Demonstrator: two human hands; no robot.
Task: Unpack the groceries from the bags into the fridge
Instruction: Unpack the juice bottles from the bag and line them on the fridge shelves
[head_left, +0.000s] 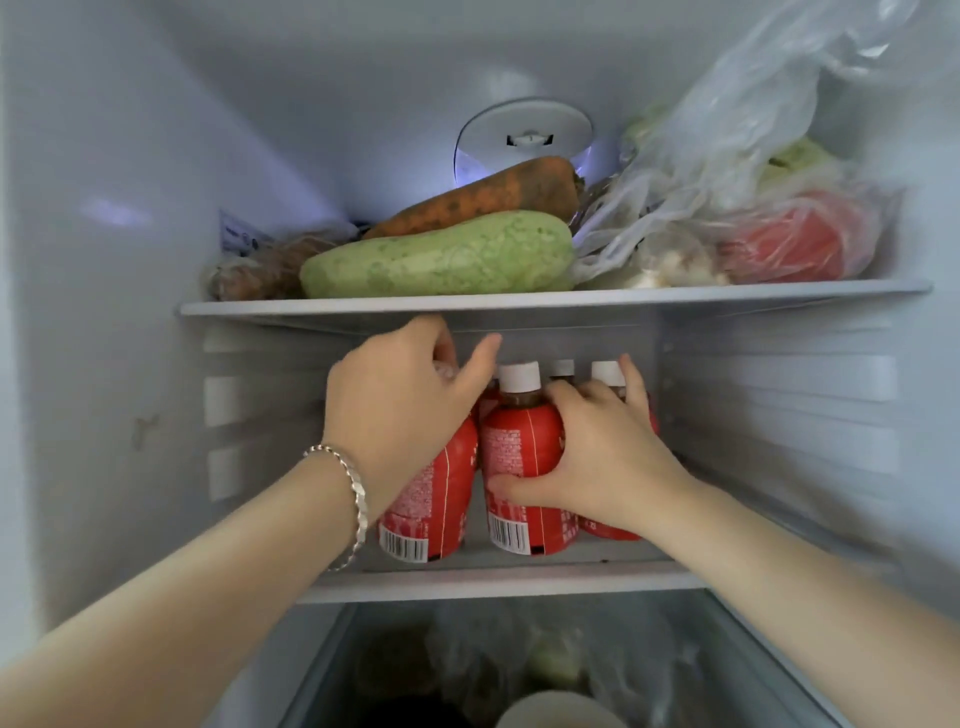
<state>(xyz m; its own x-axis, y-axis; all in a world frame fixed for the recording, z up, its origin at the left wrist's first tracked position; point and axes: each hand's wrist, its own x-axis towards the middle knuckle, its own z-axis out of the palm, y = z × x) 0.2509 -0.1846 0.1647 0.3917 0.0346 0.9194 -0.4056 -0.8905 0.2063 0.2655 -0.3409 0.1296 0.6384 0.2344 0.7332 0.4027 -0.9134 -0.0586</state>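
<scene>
Several red-labelled bottles with white caps stand on the fridge's middle shelf (498, 579). My left hand (400, 395) grips the top of the left bottle (431, 514); its cap is hidden under my palm. My right hand (597, 452) wraps round the middle bottle (519, 447), thumb across the label's lower front, fingers reaching to a bottle behind on the right (608, 371). Another cap (562, 368) shows further back.
The upper shelf (519, 300) holds a pale green squash (441, 257), a carrot (483, 200) and plastic bags of vegetables (753, 208). Below the middle shelf lies a crisper drawer (519, 665) with bagged produce. White fridge walls close in on both sides.
</scene>
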